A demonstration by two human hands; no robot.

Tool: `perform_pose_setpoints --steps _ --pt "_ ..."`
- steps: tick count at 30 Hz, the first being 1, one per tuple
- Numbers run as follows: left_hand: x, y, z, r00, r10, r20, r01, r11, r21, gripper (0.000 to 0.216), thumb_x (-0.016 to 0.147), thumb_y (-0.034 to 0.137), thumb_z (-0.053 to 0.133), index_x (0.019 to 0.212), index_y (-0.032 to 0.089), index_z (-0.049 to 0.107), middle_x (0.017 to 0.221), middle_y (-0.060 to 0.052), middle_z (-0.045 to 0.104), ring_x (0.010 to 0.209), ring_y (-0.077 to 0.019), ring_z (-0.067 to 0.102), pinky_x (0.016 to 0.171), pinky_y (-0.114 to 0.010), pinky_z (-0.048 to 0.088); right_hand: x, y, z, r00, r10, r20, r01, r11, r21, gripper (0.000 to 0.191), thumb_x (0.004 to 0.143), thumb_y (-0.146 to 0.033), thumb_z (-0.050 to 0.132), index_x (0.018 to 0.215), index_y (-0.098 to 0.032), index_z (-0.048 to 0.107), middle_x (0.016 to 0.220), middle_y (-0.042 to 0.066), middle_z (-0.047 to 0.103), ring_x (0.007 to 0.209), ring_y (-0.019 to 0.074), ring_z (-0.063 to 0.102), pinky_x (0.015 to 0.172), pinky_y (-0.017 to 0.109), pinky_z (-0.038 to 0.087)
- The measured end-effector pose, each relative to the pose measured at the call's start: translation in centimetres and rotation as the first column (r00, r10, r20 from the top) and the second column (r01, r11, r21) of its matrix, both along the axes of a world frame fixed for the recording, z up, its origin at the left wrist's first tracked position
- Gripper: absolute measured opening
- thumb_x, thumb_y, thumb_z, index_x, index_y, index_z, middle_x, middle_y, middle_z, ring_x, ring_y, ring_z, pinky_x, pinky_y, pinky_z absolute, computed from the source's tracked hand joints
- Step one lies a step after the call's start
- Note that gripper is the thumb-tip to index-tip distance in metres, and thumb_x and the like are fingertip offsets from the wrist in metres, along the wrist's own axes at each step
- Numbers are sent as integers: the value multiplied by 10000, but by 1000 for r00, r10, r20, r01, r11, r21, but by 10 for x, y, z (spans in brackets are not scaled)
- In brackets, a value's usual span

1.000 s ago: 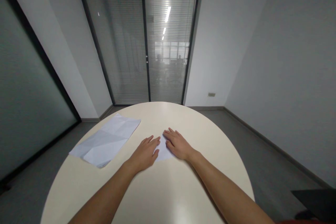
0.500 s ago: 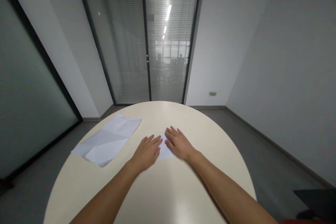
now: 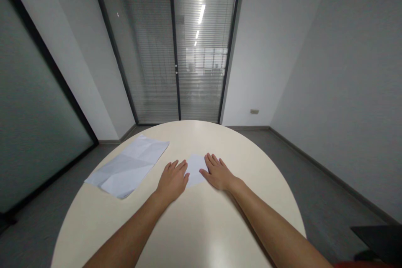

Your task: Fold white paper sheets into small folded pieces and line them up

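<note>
A small piece of white paper [image 3: 195,171] lies flat on the round cream table [image 3: 188,226], between my two hands. My left hand [image 3: 172,179] rests palm down at the paper's left edge, its fingers stretched forward and a little apart. At the right edge my right hand [image 3: 219,172] lies palm down too, thumb spread towards the paper and fingers extended. Both hands cover parts of the paper's sides, so its full outline is hidden. Neither hand grips anything.
Larger creased white sheets [image 3: 128,167] lie at the table's left side, reaching its edge. Beyond the table stands a glass door with blinds [image 3: 157,58]. A dark flat object [image 3: 380,240] juts in at the lower right.
My hands have moved apart, the left one to the left and the right one to the right. More of the small paper shows between them.
</note>
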State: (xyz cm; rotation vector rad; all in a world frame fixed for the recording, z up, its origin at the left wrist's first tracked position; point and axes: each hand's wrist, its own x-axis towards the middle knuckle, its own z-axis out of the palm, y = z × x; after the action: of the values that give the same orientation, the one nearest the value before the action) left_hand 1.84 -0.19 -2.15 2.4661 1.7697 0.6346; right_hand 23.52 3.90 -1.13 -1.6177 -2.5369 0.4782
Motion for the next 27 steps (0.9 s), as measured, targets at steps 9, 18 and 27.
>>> perform_pose_setpoints --steps 9,18,27 --pt "-26 9 1 984 136 -117 -134 991 26 361 933 280 470 1225 144 632 1386 -211 585 1283 -362 535 1073 -509 376 0 0 -1 996 -91 4 91 996 11 841 979 -639 230 1592 -71 133 1651 135 73 1530 316 23 1215 539 28" --pt "-31 7 17 991 132 -11 -132 991 -13 177 913 210 464 939 208 639 1037 -119 701 1032 -268 634 919 -385 463 1 0 2 991 -133 -13 133 991 6 858 965 -651 286 1592 -82 154 1651 143 91 1525 350 34 1207 560 37" --pt "-37 15 1 992 126 9 -126 990 -58 65 862 261 611 855 205 579 1327 -151 604 1286 -291 520 1099 -415 376 -1 -1 3 989 -148 19 148 989 13 850 971 -624 284 1588 -56 148 1654 132 97 1525 346 38 1210 546 44"
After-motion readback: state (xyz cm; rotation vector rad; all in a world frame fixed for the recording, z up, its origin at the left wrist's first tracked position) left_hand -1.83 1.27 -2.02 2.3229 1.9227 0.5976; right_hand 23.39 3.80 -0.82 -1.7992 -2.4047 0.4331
